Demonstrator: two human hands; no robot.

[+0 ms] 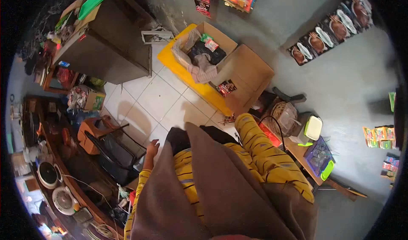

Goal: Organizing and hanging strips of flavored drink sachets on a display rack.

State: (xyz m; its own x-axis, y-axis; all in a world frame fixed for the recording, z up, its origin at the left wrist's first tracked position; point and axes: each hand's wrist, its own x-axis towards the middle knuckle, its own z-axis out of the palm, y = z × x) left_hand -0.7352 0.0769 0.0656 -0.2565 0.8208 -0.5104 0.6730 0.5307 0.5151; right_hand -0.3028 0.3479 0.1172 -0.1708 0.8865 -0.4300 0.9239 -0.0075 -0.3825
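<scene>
My left hand (152,148) hangs low at my side over the tiled floor, fingers loosely apart and holding nothing. My right arm, in a yellow striped sleeve, reaches forward to an open cardboard box (251,71). At the end of that sleeve my right hand (237,104) is blurred against the brown flap. Just beyond its fingers is a dark red-and-black sachet pack (227,87); whether they grip it I cannot tell. Inside the box are a black plastic bag (204,52), a pinkish striped cloth (204,68) and a green-and-white packet (209,42).
Under the box is a yellow surface (178,71). A dark cabinet (111,45) stands at the upper left, an orange plastic stool (91,135) below it. On the right, a wooden bench (302,158) carries containers and a purple basket (319,155). Sachet strips (334,29) hang on the wall.
</scene>
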